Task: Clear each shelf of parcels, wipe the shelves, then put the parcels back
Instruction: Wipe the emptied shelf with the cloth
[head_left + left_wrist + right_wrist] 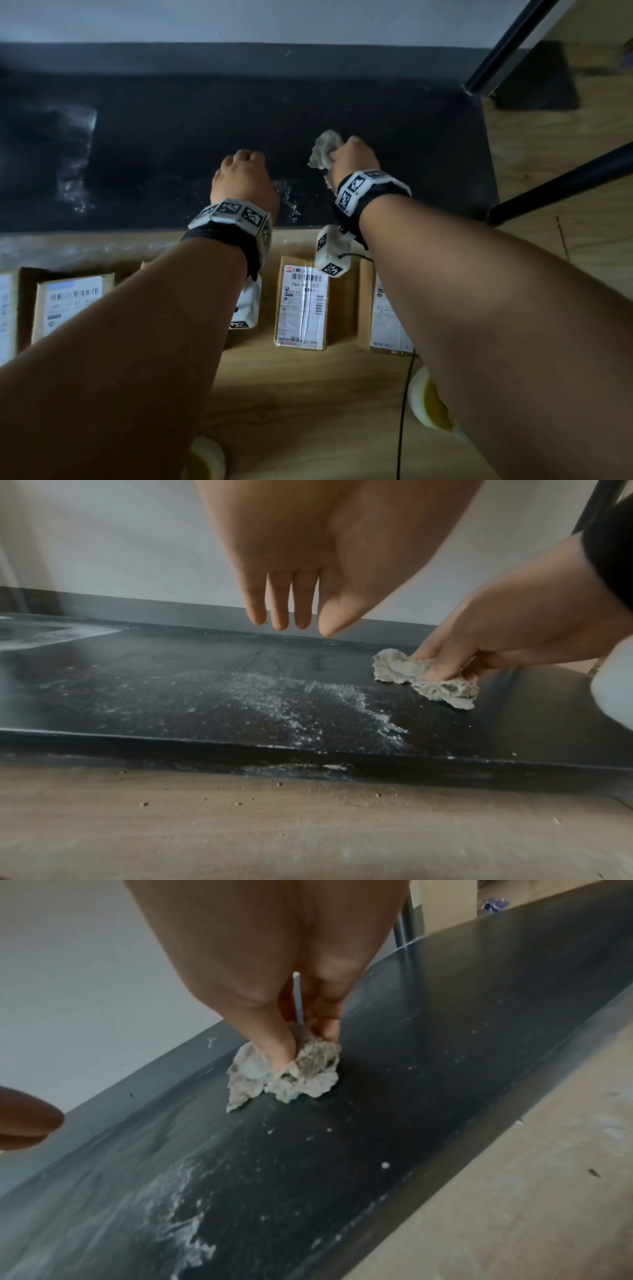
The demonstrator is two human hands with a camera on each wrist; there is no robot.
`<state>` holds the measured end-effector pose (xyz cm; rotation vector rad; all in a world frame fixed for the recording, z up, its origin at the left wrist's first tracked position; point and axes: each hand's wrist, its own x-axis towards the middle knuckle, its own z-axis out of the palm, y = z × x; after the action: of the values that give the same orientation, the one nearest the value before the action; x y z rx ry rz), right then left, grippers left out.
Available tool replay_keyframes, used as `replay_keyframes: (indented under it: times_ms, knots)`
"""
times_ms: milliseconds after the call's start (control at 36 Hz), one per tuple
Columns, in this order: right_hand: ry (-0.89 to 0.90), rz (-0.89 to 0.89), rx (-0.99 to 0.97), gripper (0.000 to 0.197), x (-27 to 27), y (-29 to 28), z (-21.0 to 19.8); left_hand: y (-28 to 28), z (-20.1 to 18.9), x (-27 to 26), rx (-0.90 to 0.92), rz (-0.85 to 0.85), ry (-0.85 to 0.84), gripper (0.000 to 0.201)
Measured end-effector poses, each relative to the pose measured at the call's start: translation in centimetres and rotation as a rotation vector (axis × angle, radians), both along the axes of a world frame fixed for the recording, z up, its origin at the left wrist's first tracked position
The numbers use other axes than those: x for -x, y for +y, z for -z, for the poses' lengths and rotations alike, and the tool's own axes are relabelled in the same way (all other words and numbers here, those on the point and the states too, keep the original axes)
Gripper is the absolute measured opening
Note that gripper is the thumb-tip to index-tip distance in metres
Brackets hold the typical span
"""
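Note:
A low black shelf (171, 154) lies bare, streaked with white dust (308, 702). My right hand (352, 154) pinches a crumpled, dirty grey-white cloth (325, 147) and presses it onto the shelf right of centre. The right wrist view shows thumb and fingers (284, 1047) dug into the cloth (301, 1074). My left hand (243, 174) hovers just above the shelf, left of the cloth, holding nothing. Its fingers (287, 610) hang straight down, apart from the cloth (424, 677). Several labelled cardboard parcels (303, 305) (68, 301) (387, 318) lie on the floor in front of the shelf.
Two black rack posts (513, 44) (565, 185) rise at the shelf's right end. A pale wall (239, 17) stands behind the shelf. The wooden floor (308, 394) runs below the parcels, with two yellow-white shoe tips (428, 401) (205, 459) and a thin black cable (404, 411).

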<state>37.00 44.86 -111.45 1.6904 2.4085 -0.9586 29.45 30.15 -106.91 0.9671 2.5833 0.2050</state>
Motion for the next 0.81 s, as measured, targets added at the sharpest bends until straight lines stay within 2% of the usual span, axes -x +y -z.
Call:
replay_keyframes:
  times_ms: [56, 139, 167, 222, 278, 333, 389, 556, 694, 806]
  knots:
    - [0.018, -0.057, 0.014, 0.035, -0.1, 0.2, 0.1, 0.4, 0.0, -0.1, -0.007, 0.003, -0.004, 0.053]
    - [0.048, -0.201, -0.049, 0.023, -1.0, 0.9, 0.3, 1.0, 0.1, -0.3, -0.027, 0.016, 0.001, 0.051]
    - [0.062, -0.199, -0.079, 0.022, -1.4, 1.2, 0.3, 1.2, 0.2, -0.4, -0.028, 0.021, 0.0, 0.051]
    - [0.05, -0.137, -0.181, 0.024, -2.2, 2.5, 0.5, 1.5, 0.4, -0.6, -0.026, 0.025, 0.0, 0.051]
    - [-0.039, -0.037, -0.256, 0.029, -2.8, 4.2, 0.2, 1.8, 0.7, -0.6, -0.02, 0.031, 0.001, 0.05]
    - [-0.147, 0.096, -0.222, 0.035, -3.2, 6.0, -0.1, 2.0, 1.0, -0.6, -0.019, 0.028, -0.001, 0.052]
    - [-0.241, 0.153, -0.186, 0.041, -3.2, 7.1, -0.3, 2.3, 1.3, -0.4, -0.029, 0.017, 0.003, 0.052]
    - [-0.191, 0.154, -0.111, 0.044, -1.4, 6.8, -0.9, 2.7, 1.9, 0.1, -0.042, 0.017, 0.009, 0.052]
    - [-0.084, 0.056, -0.102, 0.037, 0.2, 4.9, -0.8, 3.1, 2.0, 0.4, -0.037, 0.029, 0.016, 0.052]
    - [-0.09, -0.109, -0.119, 0.035, 1.0, 4.0, -0.5, 3.5, 1.8, 0.5, -0.031, 0.04, 0.035, 0.052]
